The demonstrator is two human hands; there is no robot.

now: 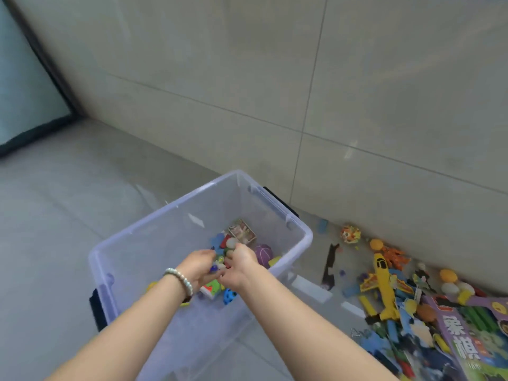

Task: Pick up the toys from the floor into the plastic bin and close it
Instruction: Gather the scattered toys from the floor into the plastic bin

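The plastic bin [165, 213], one clear tub standing open, sits directly beneath the grip. The two forearms cover part of its near wall, and its lower corner blurs out. To the right of the grip, the heap of toys [398, 334] on the floor runs past the frame edge and is too smeared and overlapped to count. One purple book [464, 336] in it is cut off, and one yellow plane [383, 284] lies across the heap. Both arms stretch over the bin's opening, the left hand [198, 268] and right hand [239, 268] facing each other. Their fingers curl round a clutch of small toys [220, 261] squeezed between them, the pieces too blurred to tell apart. One beaded bracelet [178, 279] circles the left wrist. Just right of the grip, inside the bin, lies one purple ball [263, 253], and beyond the grip one picture box [242, 229].
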